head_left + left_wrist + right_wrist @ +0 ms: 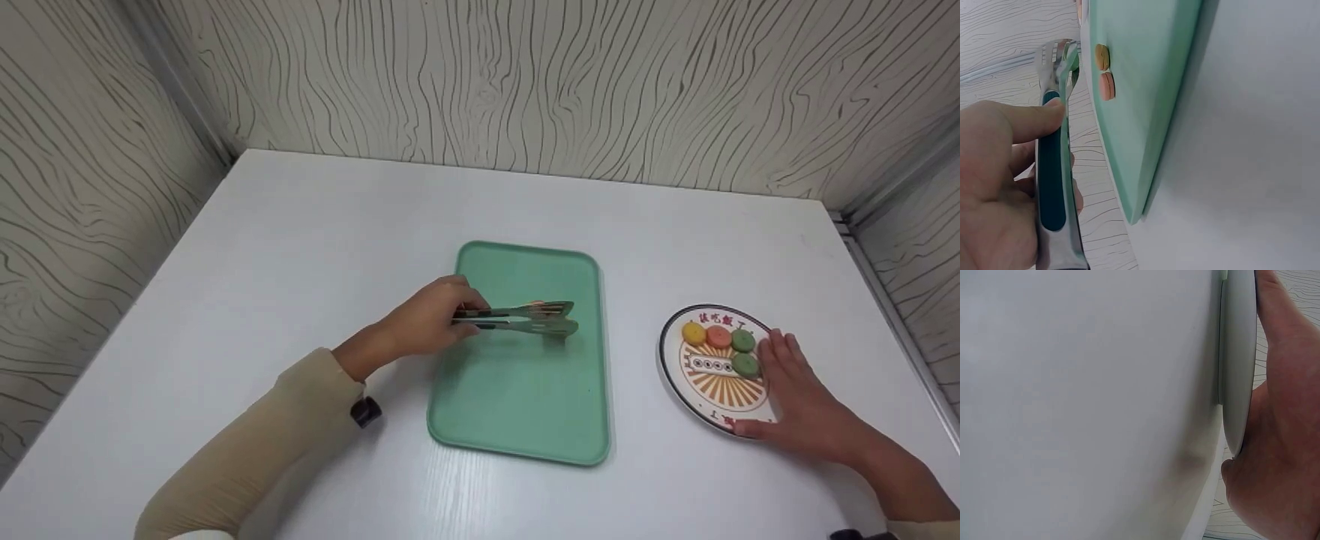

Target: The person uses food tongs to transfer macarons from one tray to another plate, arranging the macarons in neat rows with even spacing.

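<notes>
My left hand grips a pair of metal tongs by dark handles, holding them over a green tray. The tips of the tongs stand slightly apart, and an orange-pink bit of a macaron peeks out behind them. On the tray in the left wrist view lie a yellow macaron and a pink macaron. At the right, my right hand holds a round plate by its rim, thumb on the near side and fingers along the right.
Several macarons sit on the plate's far right part: a yellow macaron, a pink macaron and green macarons. The white table ends at wood-patterned panels behind and at both sides.
</notes>
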Demonstrator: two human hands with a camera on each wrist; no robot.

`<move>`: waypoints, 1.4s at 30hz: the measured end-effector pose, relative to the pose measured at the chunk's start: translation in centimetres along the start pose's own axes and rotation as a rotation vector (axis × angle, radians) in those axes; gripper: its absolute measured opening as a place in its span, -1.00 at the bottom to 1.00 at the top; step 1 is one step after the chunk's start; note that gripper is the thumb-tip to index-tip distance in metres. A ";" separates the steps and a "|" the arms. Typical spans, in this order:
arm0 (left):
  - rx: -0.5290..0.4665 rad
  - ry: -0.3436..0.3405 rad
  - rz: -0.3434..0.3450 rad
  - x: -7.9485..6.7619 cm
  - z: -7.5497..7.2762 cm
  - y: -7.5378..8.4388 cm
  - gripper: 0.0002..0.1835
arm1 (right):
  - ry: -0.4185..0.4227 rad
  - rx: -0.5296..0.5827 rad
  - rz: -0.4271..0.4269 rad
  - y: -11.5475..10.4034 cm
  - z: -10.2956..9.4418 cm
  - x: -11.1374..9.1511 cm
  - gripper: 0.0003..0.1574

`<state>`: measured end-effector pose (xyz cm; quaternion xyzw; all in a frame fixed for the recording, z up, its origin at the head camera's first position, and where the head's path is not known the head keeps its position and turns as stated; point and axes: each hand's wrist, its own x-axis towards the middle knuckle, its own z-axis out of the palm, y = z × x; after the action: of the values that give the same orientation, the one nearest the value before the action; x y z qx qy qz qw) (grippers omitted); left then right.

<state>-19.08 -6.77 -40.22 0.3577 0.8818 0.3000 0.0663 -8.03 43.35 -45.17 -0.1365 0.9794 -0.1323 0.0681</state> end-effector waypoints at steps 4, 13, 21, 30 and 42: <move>-0.003 -0.003 0.003 0.6 0.0 0.4 -0.79 | 0.005 0.002 -0.005 -0.1 0.0 0.0 0.55; 0.011 -0.021 0.037 2.0 0.2 1.7 -0.80 | -0.013 0.005 0.026 -0.3 -0.2 0.0 0.55; 0.000 -0.036 0.049 3.6 0.6 2.9 -0.79 | -0.014 0.003 0.016 -0.3 -0.2 0.0 0.54; 0.006 -0.044 0.055 5.4 1.6 4.1 -0.81 | -0.026 0.003 0.022 -0.1 -0.1 0.1 0.55; 0.008 -0.080 0.070 7.6 3.0 6.1 -0.79 | 0.015 0.005 -0.035 -0.1 0.0 -0.1 0.52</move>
<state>-20.07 3.28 -38.38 0.4005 0.8666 0.2838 0.0897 -7.92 43.26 -45.08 -0.1525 0.9770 -0.1367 0.0588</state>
